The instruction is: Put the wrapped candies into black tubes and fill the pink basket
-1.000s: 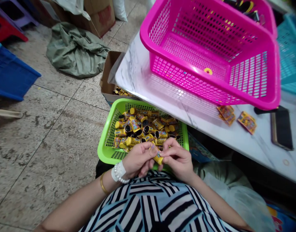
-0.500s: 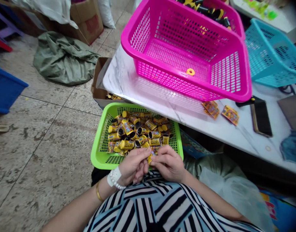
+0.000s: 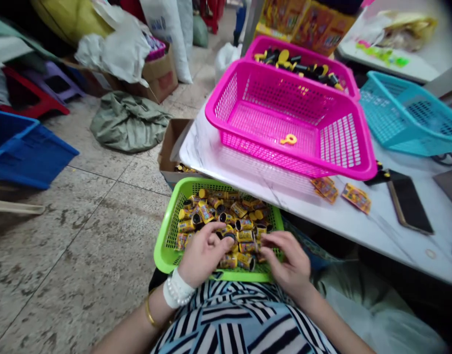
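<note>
A lime-green basket (image 3: 163, 246) holds many small yellow printed tubes (image 3: 245, 236), some showing dark open ends. My left hand (image 3: 202, 253) is over the basket's front left part, its thumb and index finger apart, with a dark tube end close to the thumb tip. No firm grip on that tube shows. At the basket's front right side, my right hand (image 3: 290, 260) is open, fingers parted, the fingertips close to the tubes and nothing visible in them.
On the marble-look table (image 3: 248, 189) stands a pink basket (image 3: 263, 140) with a yellow ring-shaped piece (image 3: 289, 139) inside. Behind it, another pink basket holds black and yellow parts (image 3: 299, 64). Printed packets (image 3: 356, 197) and a phone (image 3: 410, 204) lie rightward. A cardboard box (image 3: 169, 147) stands left.
My hands have moved apart; the small yellow piece pinched between them is no longer seen there. The right hand has opened and shifted right. The camera view has tilted upward.
</note>
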A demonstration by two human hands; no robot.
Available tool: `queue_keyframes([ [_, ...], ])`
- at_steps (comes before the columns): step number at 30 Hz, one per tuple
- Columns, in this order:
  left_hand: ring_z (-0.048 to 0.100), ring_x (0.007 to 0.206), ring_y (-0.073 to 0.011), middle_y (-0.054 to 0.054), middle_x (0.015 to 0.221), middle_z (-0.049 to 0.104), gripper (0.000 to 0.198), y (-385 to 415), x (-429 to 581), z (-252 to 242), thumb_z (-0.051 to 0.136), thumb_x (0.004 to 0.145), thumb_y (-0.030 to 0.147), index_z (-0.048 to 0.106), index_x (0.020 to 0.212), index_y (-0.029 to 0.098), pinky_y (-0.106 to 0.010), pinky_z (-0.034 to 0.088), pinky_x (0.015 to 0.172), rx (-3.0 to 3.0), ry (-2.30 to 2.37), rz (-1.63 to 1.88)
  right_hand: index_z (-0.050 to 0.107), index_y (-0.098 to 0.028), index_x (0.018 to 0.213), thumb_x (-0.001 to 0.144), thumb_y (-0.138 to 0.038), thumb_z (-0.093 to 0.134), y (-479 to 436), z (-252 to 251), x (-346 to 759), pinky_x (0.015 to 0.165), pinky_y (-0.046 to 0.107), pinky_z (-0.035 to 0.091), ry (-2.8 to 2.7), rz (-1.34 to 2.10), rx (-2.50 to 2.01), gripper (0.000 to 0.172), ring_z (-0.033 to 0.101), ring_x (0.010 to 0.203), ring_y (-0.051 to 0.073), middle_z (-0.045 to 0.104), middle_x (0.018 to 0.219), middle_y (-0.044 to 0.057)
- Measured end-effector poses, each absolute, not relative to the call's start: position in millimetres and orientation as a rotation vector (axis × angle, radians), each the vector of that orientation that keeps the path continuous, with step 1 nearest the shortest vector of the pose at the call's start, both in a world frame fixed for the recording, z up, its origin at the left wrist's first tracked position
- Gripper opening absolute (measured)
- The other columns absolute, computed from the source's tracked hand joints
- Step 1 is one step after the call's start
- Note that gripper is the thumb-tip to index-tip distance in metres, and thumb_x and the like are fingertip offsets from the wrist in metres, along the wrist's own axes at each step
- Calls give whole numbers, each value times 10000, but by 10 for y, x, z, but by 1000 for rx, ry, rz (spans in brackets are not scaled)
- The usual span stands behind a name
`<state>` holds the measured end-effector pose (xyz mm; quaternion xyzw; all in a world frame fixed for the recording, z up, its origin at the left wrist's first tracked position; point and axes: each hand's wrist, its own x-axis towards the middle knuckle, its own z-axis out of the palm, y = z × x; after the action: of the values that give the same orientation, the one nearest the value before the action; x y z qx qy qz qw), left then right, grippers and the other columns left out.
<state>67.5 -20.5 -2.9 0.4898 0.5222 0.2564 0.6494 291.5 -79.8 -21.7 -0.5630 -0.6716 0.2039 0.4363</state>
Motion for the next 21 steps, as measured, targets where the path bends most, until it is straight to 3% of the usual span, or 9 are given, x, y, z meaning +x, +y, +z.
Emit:
queue_keyframes([
  [2, 588, 583, -151, -2, 696, 631, 464, -140, 492, -46, 649, 826, 468, 580, 1186, 183, -260, 486, 573, 1401, 1439, 802, 665, -234, 1107, 850, -217, 655, -839, -316, 3158, 815, 387, 526, -1545, 330, -1607, 257, 616, 910, 220, 622, 1013, 86],
  [4, 640, 824, -228, -82, 906, 661, 457, -45, 268, -133, 659, 809, 449, 603, 1176, 181, -338, 522, 762, 1621, 1692, 977, 651, -220, 1131, 811, -319, 694, -853, -464, 3365, 904, 458, 501, -1392, 303, -1800, 339, 610, 1006, 271, 627, 1095, 110],
  [7, 533, 1202, -367, -221, 1263, 577, 618, 146, -90, -349, 688, 742, 490, 582, 1225, 119, -483, 443, 1004, 1741, 1934, 988, 580, -200, 1236, 746, -435, 728, -835, -626, 3446, 997, 494, 472, -1056, 713, -1878, 564, 594, 1147, 317, 625, 1226, 140],
  [9, 567, 1183, -378, -206, 1252, 620, 692, 256, -310, -482, 710, 707, 517, 572, 1259, 123, -503, 440, 1014, 1579, 1888, 789, 547, -189, 1270, 744, -450, 714, -832, -622, 3320, 962, 476, 508, -821, 1165, -1754, 611, 623, 1139, 321, 654, 1213, 139],
  [12, 669, 1045, -333, -140, 1073, 734, 573, 302, -586, -555, 723, 717, 527, 646, 1134, 141, -433, 518, 930, 1118, 1581, 562, 499, -203, 1318, 734, -346, 695, -867, -467, 3001, 880, 433, 554, -616, 1564, -1554, 633, 682, 1039, 296, 700, 1146, 92],
  [14, 714, 926, -310, -137, 996, 759, 531, 234, -716, -511, 768, 695, 490, 656, 1071, 132, -400, 571, 816, 815, 1441, 537, 461, -232, 1353, 716, -258, 668, -883, -352, 2825, 858, 397, 560, -625, 1636, -1493, 671, 692, 998, 261, 703, 1149, 56],
  [17, 739, 800, -285, -129, 965, 769, 615, 5, -818, -392, 845, 624, 394, 614, 1139, 149, -375, 600, 700, 550, 1387, 608, 480, -223, 1331, 661, -178, 626, -817, -312, 2710, 806, 360, 565, -651, 1676, -1461, 688, 693, 945, 239, 713, 1100, 40],
  [21, 729, 928, -316, -86, 1033, 764, 854, -394, -914, -265, 896, 544, 357, 516, 1300, 242, -384, 613, 742, 500, 1422, 750, 536, -201, 1264, 598, -124, 595, -633, -423, 2682, 745, 313, 555, -594, 1659, -1402, 673, 692, 894, 230, 721, 1020, 29],
])
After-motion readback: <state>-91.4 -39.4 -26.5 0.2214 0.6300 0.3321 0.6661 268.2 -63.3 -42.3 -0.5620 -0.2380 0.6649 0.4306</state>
